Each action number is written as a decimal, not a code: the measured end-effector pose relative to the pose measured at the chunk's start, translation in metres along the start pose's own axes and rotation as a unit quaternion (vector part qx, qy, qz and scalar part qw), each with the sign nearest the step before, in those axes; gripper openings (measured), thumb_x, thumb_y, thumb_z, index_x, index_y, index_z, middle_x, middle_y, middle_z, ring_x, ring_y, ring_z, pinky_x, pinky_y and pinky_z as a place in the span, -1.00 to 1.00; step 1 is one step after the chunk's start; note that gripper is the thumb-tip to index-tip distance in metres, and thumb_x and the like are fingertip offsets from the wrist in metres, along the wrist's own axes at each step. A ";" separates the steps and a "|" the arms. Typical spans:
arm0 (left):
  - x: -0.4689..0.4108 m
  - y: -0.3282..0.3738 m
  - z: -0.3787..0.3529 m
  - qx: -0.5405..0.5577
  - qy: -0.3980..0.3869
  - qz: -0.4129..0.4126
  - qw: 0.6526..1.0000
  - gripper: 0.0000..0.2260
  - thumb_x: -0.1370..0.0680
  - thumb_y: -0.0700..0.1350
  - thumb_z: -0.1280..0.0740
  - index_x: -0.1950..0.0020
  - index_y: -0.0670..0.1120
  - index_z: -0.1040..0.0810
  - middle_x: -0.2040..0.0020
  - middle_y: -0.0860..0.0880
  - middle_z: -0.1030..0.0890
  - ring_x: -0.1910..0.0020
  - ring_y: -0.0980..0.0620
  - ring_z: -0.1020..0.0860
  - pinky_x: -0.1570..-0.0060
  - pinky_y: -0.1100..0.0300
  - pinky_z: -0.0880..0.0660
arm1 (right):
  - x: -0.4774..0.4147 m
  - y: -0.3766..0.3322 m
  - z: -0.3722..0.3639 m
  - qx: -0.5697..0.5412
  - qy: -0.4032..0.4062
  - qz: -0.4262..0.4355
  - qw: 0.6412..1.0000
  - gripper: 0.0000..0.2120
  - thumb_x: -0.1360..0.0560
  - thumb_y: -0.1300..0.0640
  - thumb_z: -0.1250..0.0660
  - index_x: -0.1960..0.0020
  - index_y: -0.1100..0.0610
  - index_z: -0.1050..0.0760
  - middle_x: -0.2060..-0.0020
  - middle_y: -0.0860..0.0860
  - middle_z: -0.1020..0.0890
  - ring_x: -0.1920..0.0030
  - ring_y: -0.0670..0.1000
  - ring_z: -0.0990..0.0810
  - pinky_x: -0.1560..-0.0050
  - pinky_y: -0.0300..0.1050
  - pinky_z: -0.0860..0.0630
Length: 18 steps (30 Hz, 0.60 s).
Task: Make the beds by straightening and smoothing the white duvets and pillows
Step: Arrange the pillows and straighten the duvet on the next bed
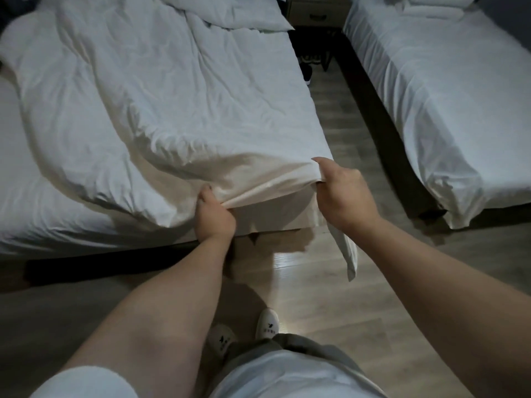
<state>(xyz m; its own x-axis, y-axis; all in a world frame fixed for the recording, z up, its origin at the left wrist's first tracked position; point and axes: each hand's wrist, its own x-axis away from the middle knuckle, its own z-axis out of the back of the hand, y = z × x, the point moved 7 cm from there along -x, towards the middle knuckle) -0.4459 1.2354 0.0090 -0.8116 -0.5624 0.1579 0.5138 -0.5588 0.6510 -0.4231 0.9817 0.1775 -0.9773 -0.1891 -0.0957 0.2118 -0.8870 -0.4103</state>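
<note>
A wrinkled white duvet (149, 90) lies across the near bed, its foot edge lifted at the bed's right corner. My left hand (214, 211) grips that edge from below, fingers curled into the cloth. My right hand (340, 191) grips the duvet's corner at the bed's right foot corner, and a strip of cloth hangs down under it. A rumpled white pillow (227, 10) sits at the head of this bed. The second bed (431, 90) on the right has a smooth white cover and folded white bedding (425, 7) at its head.
A wood-floor aisle (339, 116) runs between the two beds. A nightstand (316, 11) stands at its far end, with dark shoes (306, 70) on the floor before it. My feet in white slippers (267, 323) stand at the foot of the near bed.
</note>
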 end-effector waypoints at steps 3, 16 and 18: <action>-0.019 -0.033 0.042 -0.014 0.044 0.014 0.999 -0.49 -0.52 -0.25 -0.27 -0.48 -0.05 -0.35 -0.29 -0.24 -0.53 -0.24 -0.32 -0.52 -0.21 -0.09 -0.47 | 0.002 0.020 -0.005 0.000 0.000 -0.025 1.000 -0.52 -0.49 0.27 -0.17 -0.37 0.03 -0.48 0.03 0.16 -0.68 0.03 0.29 -0.59 0.16 0.04 -0.51; 0.021 0.002 0.176 -0.101 0.173 -0.216 0.956 -0.64 -0.53 -0.35 -0.15 -0.26 -0.27 -0.57 -0.06 -0.35 -0.63 -0.03 -0.38 -0.58 -0.03 -0.14 -0.50 | 0.047 0.098 -0.159 0.027 -0.222 -0.251 0.942 -0.45 -0.58 0.15 -0.10 -0.48 0.42 -0.22 -0.35 0.32 -0.46 -0.33 0.33 -0.46 -0.26 0.10 -0.47; 0.030 -0.002 0.182 -0.107 0.161 -0.236 0.952 -0.66 -0.52 -0.38 -0.17 -0.24 -0.28 -0.58 -0.07 -0.32 -0.63 -0.05 -0.34 -0.58 -0.07 -0.11 -0.49 | 0.064 0.086 -0.198 0.032 -0.305 -0.276 0.911 -0.25 -0.53 0.03 -0.08 -0.56 0.45 0.00 -0.49 0.33 -0.31 -0.45 0.32 -0.34 -0.44 0.14 -0.35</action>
<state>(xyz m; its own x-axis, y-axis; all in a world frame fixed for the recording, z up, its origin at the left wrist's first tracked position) -0.5220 1.3309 0.1475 -0.8571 -0.3552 -0.3730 0.1846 -0.8879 0.4214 -0.4658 0.9768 -0.0431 -0.7609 0.1122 0.6391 -0.2953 -0.9369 -0.1871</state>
